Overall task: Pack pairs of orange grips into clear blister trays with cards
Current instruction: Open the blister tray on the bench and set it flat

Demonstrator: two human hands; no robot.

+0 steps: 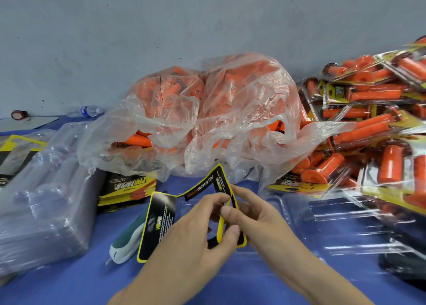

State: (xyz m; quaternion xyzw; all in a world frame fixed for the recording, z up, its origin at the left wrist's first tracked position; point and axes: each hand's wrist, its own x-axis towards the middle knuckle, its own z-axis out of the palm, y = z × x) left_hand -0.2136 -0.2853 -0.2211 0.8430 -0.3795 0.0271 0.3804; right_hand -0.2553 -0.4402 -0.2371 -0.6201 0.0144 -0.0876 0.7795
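While the folded card [161,221] is hovering above the table's [80,286] near edge, the left hand [193,233] and right hand [260,214] are both pinching its right panel; it is looking light, thin and easily creased, so gripping along its edges is seeming safest. An empty blister tray [341,224] is lying just right.

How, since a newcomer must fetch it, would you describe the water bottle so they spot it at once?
From the big plastic bag of orange grips, look left along the grey wall. The water bottle lies on its side there, beyond the stack of clear blister trays. Only it has a blue label.
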